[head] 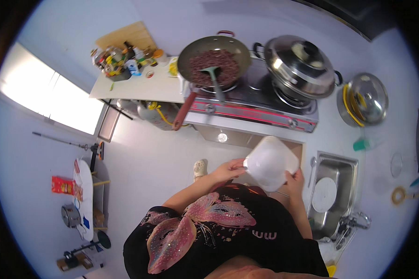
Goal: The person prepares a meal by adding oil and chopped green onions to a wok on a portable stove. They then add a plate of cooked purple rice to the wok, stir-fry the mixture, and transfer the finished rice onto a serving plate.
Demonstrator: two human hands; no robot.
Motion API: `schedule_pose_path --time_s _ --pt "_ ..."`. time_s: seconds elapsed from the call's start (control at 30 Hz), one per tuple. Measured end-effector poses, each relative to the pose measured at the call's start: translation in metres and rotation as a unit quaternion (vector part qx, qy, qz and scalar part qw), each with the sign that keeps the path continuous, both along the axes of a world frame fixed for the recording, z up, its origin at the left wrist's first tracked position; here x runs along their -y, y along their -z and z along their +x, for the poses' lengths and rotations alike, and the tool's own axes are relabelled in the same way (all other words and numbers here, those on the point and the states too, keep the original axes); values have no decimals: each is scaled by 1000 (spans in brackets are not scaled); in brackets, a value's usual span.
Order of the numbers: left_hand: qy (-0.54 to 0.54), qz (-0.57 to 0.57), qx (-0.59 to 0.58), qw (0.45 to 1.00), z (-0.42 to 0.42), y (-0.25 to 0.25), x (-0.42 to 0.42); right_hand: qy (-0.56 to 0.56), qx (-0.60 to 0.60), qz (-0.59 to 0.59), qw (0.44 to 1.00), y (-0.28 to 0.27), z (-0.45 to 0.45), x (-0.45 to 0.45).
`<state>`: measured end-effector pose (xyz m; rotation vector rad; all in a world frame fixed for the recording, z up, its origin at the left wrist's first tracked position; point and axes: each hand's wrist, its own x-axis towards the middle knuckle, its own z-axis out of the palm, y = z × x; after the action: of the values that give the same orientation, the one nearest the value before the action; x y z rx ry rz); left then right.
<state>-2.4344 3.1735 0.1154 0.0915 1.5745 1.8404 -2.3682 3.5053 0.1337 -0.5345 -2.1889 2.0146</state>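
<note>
Both my hands hold a white squarish plate or shallow dish (270, 164) in front of my body. My left hand (234, 168) grips its left corner, and my right hand (294, 178) grips its lower right edge. Beyond them on the gas stove (244, 113) sits a wok (242, 66) holding dark reddish shredded food (227, 61). A grey-green spatula (214, 82) rests in the wok, whose red handle (185, 111) points toward me. A large lidded steel pot (293, 69) stands on the right burner.
The steel sink (338, 157) at my right holds a round white plate (324, 194). Pots with a glass lid (370, 97) stand behind it, near a green cup (361, 144). Seasoning bottles (117, 61) and a cutting board (139, 31) are at the counter's left. Gas cylinders (153, 113) stand below.
</note>
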Motion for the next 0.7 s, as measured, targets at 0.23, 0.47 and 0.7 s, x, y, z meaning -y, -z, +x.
schedule_pose_path --time_s 0.23,0.47,0.7 --pt "-342 -58 -59 936 -6 16 192 -218 89 -116 965 4 -121 246" --pt "-453 -47 -5 890 -81 6 383 -210 120 -6 970 2 -182 281" --pt "-477 -101 -22 873 -266 53 485 146 -145 281 937 -118 -221 210"
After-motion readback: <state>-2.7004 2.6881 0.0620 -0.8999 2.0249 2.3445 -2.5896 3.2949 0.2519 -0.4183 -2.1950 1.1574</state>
